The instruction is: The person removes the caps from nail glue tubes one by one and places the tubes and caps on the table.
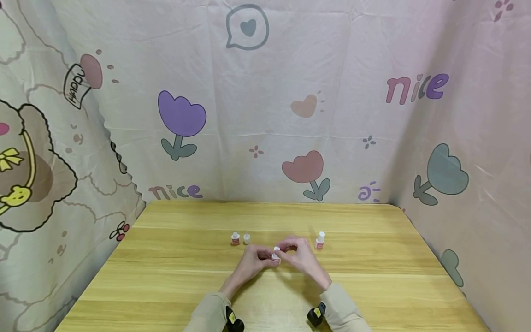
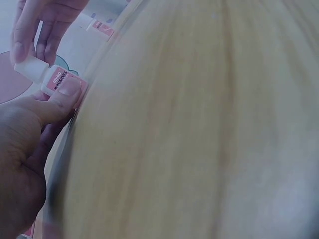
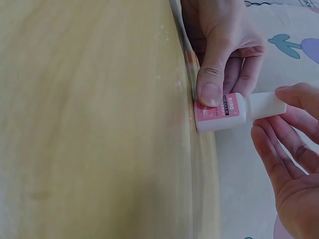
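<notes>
Near the middle of the table, my left hand [image 1: 252,263] grips a small white nail glue bottle [image 3: 227,118] with a pink label, its thumb across the label. The bottle stands upright at the tabletop. From the other side, my right hand [image 1: 303,258] pinches the white cap [image 3: 266,105] at the bottle's top between thumb and fingers. How firmly the cap sits on the neck, I cannot tell. Beyond my left hand stands a second bottle [image 1: 235,239] with a short top, beside a loose white cap [image 1: 246,239].
To the right of my right hand, a third bottle [image 1: 320,241] stands upright with a tall white cap on. The wooden table [image 1: 186,286] ends at the back against a printed curtain [image 1: 249,92], which also hangs along both sides.
</notes>
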Demonstrator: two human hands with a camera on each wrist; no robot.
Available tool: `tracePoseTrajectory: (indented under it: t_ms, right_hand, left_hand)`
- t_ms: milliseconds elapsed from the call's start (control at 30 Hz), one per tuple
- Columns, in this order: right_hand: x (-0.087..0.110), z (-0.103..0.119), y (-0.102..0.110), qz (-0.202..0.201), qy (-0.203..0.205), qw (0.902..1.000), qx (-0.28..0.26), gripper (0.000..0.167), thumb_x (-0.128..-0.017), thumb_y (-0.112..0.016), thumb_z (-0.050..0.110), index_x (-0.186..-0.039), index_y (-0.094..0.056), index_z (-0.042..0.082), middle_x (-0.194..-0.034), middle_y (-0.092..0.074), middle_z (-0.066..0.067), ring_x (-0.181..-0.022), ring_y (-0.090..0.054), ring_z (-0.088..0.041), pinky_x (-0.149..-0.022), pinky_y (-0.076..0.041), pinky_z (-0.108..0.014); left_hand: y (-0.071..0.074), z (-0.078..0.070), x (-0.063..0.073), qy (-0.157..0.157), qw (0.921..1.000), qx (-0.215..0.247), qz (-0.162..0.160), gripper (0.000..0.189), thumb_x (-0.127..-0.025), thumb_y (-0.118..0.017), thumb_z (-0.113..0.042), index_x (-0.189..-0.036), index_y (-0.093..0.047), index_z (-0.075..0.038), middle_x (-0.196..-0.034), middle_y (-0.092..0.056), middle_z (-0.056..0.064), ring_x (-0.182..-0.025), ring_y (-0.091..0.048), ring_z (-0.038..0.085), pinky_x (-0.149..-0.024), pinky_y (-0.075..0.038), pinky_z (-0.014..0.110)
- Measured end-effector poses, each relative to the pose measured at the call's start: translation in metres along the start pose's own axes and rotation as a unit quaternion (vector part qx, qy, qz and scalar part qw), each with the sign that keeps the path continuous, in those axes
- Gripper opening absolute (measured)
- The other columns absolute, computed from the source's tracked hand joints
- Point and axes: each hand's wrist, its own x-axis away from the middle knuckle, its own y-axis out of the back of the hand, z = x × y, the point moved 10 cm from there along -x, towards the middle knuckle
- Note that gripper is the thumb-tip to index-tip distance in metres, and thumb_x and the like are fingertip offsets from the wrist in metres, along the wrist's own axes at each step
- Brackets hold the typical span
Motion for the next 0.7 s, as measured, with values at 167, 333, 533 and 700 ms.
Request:
tracePoseTrajectory:
  t_ms: [167,333,533,700]
  right_hand:
    - [0.0001,-0.0028,-0.0006,0.004,-0.010,0.9999,-0.005,0.008,-0.085,-0.079,0.009,-0.092,-0.077,0.006,-0.089,-0.074,-0.008,-0.080,-0.067,-0.005,-0.080,-0.061,-0.029]
    - [0.0000,-0.0048,0.0020,-0.009,-0.018,0.9998,0.000,0.012,-0.083,-0.082,0.014,-0.090,-0.075,0.007,-0.084,-0.075,-0.007,-0.075,-0.067,-0.005,-0.074,-0.059,-0.025]
    - [-0.0004,-0.0001,0.0049,-0.022,-0.002,0.9996,0.016,0.009,-0.083,-0.082,0.013,-0.086,-0.075,0.009,-0.081,-0.076,-0.006,-0.072,-0.066,-0.004,-0.072,-0.058,-0.022]
    - [-0.0004,0.0010,0.0028,-0.015,0.011,0.9998,0.007,0.007,-0.084,-0.080,0.008,-0.089,-0.077,0.005,-0.084,-0.075,-0.009,-0.074,-0.067,-0.006,-0.074,-0.061,-0.028]
  left_hand:
    - [0.0003,0.0008,-0.0002,0.008,1.0000,-0.002,0.000,0.018,-0.082,-0.082,-0.009,-0.098,-0.079,-0.004,-0.090,-0.079,0.013,-0.078,-0.074,0.010,-0.073,-0.059,0.020]
    - [0.0005,0.0000,0.0000,0.007,0.9999,-0.009,-0.001,0.017,-0.082,-0.082,-0.008,-0.098,-0.079,-0.005,-0.089,-0.079,0.012,-0.077,-0.073,0.005,-0.072,-0.058,0.019]
    - [-0.0001,-0.0017,0.0003,-0.002,1.0000,-0.009,0.003,0.017,-0.082,-0.081,-0.006,-0.099,-0.079,-0.003,-0.089,-0.079,0.013,-0.078,-0.074,0.007,-0.072,-0.059,0.020]
    - [-0.0010,-0.0002,-0.0001,0.007,1.0000,-0.001,0.005,0.016,-0.082,-0.081,-0.007,-0.098,-0.079,-0.004,-0.089,-0.079,0.014,-0.079,-0.076,0.017,-0.072,-0.059,0.020]
